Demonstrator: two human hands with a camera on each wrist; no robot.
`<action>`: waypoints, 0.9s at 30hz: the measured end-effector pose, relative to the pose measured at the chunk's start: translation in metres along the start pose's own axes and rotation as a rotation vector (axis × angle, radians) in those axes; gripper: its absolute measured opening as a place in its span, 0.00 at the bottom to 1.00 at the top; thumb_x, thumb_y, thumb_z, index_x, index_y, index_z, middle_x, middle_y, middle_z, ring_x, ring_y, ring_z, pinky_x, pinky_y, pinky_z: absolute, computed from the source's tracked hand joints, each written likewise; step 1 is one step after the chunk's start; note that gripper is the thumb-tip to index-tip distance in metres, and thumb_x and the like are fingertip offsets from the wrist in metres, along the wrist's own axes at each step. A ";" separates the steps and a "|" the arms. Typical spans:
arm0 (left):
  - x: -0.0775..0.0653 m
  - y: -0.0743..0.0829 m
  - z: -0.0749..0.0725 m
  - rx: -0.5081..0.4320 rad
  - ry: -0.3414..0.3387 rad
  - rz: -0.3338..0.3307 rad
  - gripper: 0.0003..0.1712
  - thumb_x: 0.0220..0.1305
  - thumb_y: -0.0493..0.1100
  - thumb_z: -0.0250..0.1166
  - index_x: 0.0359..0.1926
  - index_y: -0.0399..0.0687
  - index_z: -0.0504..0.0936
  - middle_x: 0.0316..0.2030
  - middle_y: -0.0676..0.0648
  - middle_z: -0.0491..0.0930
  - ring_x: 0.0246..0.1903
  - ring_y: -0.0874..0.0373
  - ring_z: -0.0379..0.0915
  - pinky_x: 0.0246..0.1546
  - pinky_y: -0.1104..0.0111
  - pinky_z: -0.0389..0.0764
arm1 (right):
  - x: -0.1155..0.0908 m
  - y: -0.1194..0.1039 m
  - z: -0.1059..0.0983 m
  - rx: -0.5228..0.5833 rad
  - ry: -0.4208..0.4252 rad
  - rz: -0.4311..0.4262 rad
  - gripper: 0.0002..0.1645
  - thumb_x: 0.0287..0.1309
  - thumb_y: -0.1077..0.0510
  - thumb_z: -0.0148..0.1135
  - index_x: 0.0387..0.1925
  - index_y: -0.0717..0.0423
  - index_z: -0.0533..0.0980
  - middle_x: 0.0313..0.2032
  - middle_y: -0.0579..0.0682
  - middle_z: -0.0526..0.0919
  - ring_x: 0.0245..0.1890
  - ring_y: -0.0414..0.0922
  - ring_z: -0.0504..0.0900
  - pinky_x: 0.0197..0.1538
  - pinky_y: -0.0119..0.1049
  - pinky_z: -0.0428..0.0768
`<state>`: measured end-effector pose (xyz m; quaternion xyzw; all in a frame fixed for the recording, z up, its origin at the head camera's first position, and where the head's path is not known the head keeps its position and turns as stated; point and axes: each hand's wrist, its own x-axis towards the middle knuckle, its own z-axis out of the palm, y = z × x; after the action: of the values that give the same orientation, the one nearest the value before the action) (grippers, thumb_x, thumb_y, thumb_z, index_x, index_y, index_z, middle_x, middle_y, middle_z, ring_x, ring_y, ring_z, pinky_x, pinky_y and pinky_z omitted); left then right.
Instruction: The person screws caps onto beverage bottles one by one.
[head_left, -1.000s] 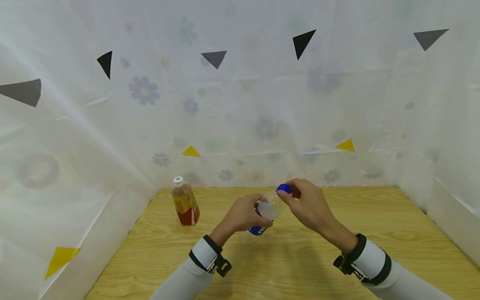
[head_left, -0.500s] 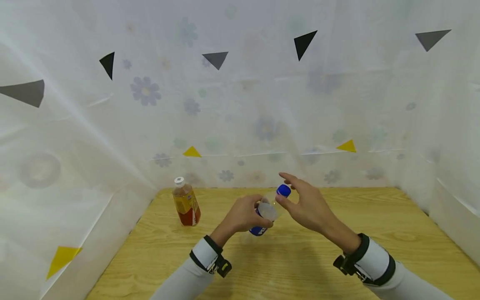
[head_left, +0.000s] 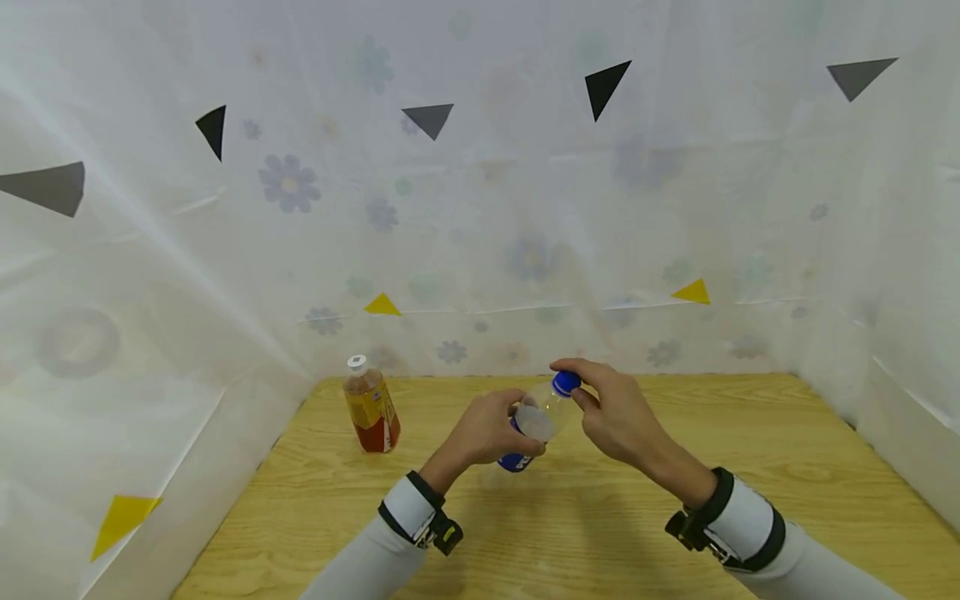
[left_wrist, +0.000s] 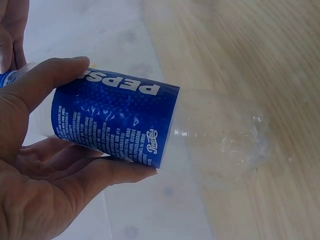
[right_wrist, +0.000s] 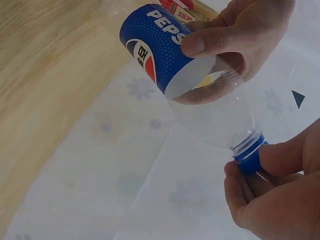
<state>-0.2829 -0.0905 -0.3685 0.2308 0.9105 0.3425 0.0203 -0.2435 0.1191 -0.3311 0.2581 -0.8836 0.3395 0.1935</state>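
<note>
A clear plastic Pepsi bottle with a blue label and no drink visible inside is held tilted above the table. My left hand grips it round the label, thumb on one side and fingers on the other. Its blue cap sits on the neck, pointing up and to the right. In the right wrist view my right hand pinches that cap between thumb and fingertips. Part of the label lies behind the left hand in the head view.
An upright bottle of reddish-brown drink, with a white cap and yellow label, stands at the table's back left. The wood-grain table meets white flowered sheeting at the back and sides.
Half a second ago my right fingers were spread off the cap; now they have closed back on it. The left hand and bottle have stayed in place.
</note>
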 end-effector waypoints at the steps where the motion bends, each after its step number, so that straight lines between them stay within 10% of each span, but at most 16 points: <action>1: 0.000 0.000 0.000 0.000 -0.001 0.000 0.29 0.51 0.51 0.79 0.54 0.51 0.82 0.46 0.46 0.86 0.44 0.50 0.84 0.37 0.61 0.85 | 0.000 0.000 0.000 0.001 0.004 -0.001 0.26 0.67 0.74 0.52 0.63 0.59 0.76 0.61 0.63 0.80 0.55 0.58 0.83 0.42 0.41 0.79; 27: 0.001 0.001 0.000 -0.011 -0.003 -0.002 0.29 0.51 0.50 0.80 0.53 0.50 0.82 0.45 0.46 0.86 0.43 0.52 0.84 0.38 0.60 0.85 | -0.001 0.002 0.003 0.006 0.054 -0.002 0.20 0.69 0.67 0.59 0.60 0.62 0.77 0.54 0.61 0.83 0.53 0.57 0.84 0.53 0.56 0.82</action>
<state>-0.2836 -0.0894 -0.3682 0.2304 0.9088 0.3471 0.0230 -0.2446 0.1183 -0.3350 0.2504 -0.8766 0.3488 0.2172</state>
